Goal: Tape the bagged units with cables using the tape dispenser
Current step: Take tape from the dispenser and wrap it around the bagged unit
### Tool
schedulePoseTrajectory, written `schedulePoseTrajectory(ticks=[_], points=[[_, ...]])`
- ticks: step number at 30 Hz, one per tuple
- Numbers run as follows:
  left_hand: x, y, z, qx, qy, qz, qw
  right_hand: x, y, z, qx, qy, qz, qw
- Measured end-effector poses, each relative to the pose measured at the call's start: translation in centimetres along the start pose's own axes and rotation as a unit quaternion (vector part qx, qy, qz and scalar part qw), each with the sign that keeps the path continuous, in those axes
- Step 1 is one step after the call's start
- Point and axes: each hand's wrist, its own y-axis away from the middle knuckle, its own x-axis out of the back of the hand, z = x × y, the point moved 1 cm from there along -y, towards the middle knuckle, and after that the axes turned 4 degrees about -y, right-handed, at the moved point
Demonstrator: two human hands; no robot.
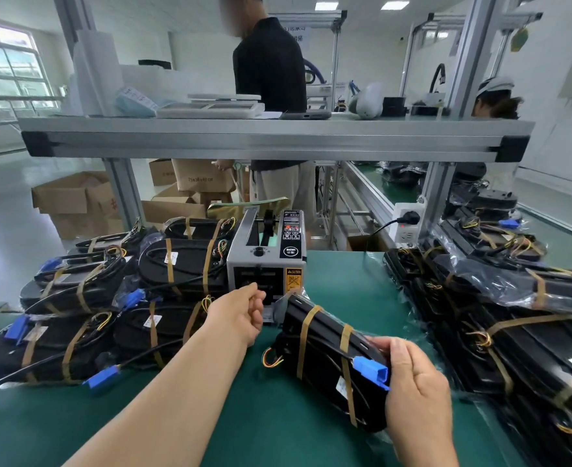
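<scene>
Each unit sits in a clear plastic bag with its black cable and is banded with tan tape. One unit (325, 358) lies tilted on the green mat (338, 281), its far end just in front of the dispenser (266, 264). It has 2 tape bands and 1 blue connector (370, 370) on top at the near end.

The right hand (416, 382) grips that near end, thumb on top beside the connector and fingers wrapped under. The left hand (241, 315) is at the dispenser mouth with its fingers curled; cannot tell whether they pinch tape.

There is 1 dispenser at the mat's centre rear, with the tape roll on top. The left pile (116, 298) has at least 6 taped units, stacked and overlapping, touching the dispenser's left side; 4 blue connectors show plainly there. The right pile (513, 315) has several bagged units along the right edge, too overlapped to count.

On the floor behind are open cardboard boxes (75, 200), contents not visible. 1 white socket (407, 224) with a black plug is on the frame post.

A shelf (274, 143) crosses the view at mid-height and blocks the middle of a standing person (271, 62) in a black top. On the shelf sit white trays (210, 107).
</scene>
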Motion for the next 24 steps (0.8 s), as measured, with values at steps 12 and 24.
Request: schedulePoseTrajectory(ticks=[12, 24], points=[[-1.4, -1.1, 0.5, -0.003, 0.062, 0.043, 0.997, 0.0, 0.4, -0.3, -0.001, -0.005, -0.017, 1.000], [-0.9, 12.6, -5.0, -0.278, -0.230, -0.146, 0.921, -1.8, 1.8, 0.0, 0.022, 0.001, 0.011, 1.000]])
